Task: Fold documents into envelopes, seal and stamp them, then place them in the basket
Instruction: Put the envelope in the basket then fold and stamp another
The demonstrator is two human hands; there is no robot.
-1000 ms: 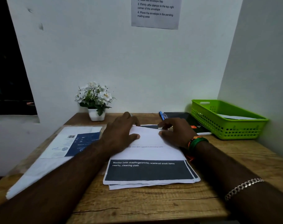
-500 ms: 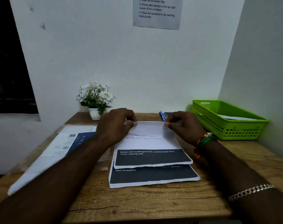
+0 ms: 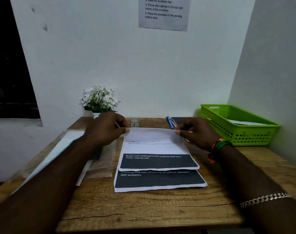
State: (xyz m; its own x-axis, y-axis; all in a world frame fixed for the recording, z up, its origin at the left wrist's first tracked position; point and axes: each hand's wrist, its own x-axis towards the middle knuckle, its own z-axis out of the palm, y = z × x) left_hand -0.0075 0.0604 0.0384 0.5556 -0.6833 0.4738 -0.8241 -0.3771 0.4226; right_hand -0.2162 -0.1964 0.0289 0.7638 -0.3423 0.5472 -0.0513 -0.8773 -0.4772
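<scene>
The wall notice reads "Firmly affix stamps to the top right corner". The top document reads "Monitor (with dust/fingerprints)"; the lower sheet reads "desk workspace".

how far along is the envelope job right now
Done: a white envelope already lies in the green plastic basket. In hand: left hand and right hand pinch the top printed sheet, folding it. Left: inserting, sealing, stamping, plus the sheet beneath.

A document lies on another sheet mid-desk; basket far right, plant behind left.
</scene>
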